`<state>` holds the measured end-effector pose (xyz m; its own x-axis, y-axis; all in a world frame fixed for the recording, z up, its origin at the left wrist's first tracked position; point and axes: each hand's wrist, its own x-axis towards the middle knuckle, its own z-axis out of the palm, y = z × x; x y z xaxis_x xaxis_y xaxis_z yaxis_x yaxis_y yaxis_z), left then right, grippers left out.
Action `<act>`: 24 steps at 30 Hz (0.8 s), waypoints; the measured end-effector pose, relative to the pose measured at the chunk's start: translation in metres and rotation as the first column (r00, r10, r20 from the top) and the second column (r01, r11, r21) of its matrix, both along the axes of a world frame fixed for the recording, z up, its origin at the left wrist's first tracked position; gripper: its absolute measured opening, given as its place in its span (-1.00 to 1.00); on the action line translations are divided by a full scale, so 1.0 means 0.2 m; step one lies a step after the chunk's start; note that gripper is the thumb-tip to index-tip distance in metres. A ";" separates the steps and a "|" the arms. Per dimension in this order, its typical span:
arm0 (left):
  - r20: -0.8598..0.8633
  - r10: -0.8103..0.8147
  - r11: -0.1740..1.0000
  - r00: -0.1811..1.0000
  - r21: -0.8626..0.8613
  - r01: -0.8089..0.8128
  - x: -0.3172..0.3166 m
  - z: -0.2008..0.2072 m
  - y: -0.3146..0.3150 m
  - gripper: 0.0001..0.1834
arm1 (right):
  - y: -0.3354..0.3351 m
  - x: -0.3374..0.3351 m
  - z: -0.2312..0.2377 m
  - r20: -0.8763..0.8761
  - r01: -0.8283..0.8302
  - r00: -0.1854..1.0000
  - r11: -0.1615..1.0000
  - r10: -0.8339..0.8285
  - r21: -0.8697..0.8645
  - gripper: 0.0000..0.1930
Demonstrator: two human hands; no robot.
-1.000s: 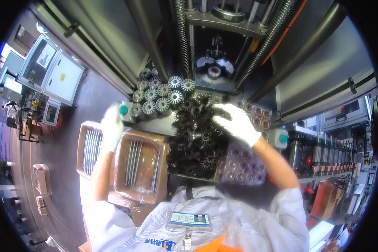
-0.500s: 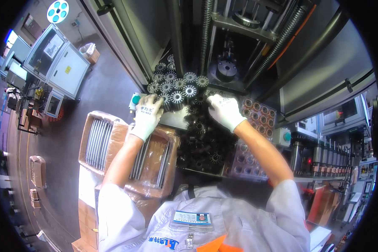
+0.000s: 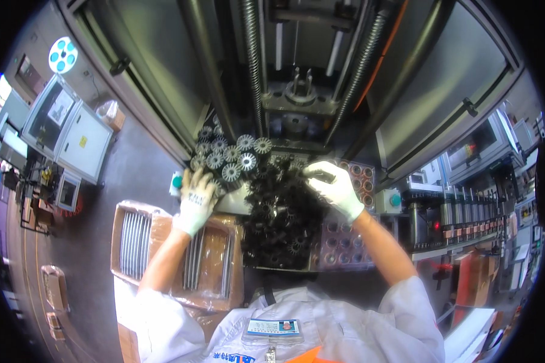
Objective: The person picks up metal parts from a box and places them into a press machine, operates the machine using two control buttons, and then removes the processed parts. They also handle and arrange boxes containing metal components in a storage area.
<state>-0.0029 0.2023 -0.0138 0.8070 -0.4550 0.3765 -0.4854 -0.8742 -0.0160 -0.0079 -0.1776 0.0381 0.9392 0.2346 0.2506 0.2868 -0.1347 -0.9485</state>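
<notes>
My left hand (image 3: 198, 198), in a white glove, rests at the near-left edge of a group of upright slotted metal cores (image 3: 231, 172). Its fingers are spread, with the tips against the nearest cores. To the right, my gloved right hand (image 3: 338, 189) hovers over the right side of a heap of black slotted parts (image 3: 278, 227). Thumb and fingers there are bent toward each other around something dark. What that dark thing is, I cannot make out.
Cardboard boxes of metal shafts (image 3: 136, 239) stand at the left. Clear trays of copper-ringed round parts (image 3: 345, 248) lie on the right. A press with springs and columns (image 3: 297, 100) rises ahead. Green buttons (image 3: 395, 200) flank the work area.
The view has tilted upward and shifted. My right hand has moved right, away from the metal cores, and its fingers show more of a curl. My left hand stays by the cores.
</notes>
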 end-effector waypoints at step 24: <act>-0.173 -0.066 0.715 0.983 -0.695 -0.075 0.01 0.41 -0.31 -0.64 | 0.06 1.17 0.02 -0.133 0.527 0.827 0.836 -0.546 -0.154 -0.64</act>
